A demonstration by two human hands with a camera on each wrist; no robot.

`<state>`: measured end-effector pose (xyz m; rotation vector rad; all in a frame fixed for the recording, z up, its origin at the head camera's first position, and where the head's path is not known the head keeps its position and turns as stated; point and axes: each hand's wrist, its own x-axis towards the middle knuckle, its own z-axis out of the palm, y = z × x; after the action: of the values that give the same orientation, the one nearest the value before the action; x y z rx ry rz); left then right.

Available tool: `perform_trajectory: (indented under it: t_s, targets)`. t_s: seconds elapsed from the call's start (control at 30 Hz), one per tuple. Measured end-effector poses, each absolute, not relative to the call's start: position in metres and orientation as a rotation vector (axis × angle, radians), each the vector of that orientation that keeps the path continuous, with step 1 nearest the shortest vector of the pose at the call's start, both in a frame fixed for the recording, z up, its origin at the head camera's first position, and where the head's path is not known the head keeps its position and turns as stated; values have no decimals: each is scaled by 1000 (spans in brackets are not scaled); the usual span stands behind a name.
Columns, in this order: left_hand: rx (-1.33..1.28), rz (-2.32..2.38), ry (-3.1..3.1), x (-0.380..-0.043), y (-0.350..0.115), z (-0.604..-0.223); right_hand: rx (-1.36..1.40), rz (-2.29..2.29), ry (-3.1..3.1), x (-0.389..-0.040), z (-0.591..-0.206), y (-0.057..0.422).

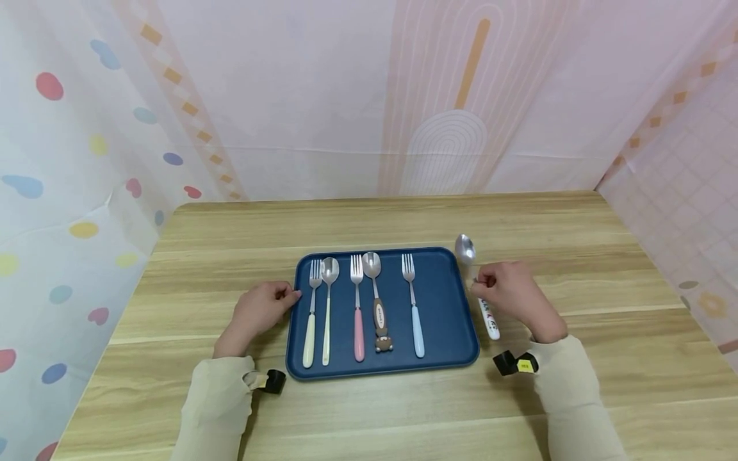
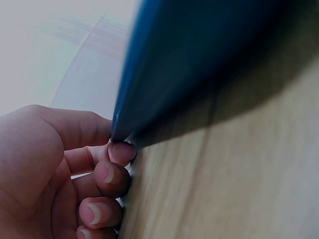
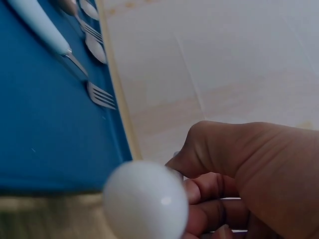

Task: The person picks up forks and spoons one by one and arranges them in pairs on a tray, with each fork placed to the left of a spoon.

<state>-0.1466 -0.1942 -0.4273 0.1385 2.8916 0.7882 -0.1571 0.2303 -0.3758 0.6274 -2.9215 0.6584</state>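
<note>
My right hand (image 1: 513, 291) pinches a spoon (image 1: 489, 320) by its white, printed handle, just off the tray's right edge. The spoon's metal bowl points away from me; its rounded white handle end (image 3: 145, 199) looms large in the right wrist view. At the left side, my left hand (image 1: 262, 310) grips the rim of the dark blue tray (image 1: 452, 320) between thumb and fingertips. On the tray, from left to right, lie a cream fork (image 1: 309, 339), a slim cream spoon (image 1: 327, 330), a pink fork (image 1: 359, 333), a brown bear spoon (image 1: 380, 323) and a light blue fork (image 1: 418, 333).
Under the tray is a wooden table (image 1: 369, 416). A patterned cloth (image 1: 323, 96) hangs behind the table's far edge and down both sides. Bare tray surface shows to the right of the light blue fork.
</note>
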Motion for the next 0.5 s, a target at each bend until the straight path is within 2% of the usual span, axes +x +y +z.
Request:
perform_trajectory:
  t_s: [0.5]
  targets:
    - [143,795,2892,-145,-193,-424,584,726,-2994,-153,-390,195]
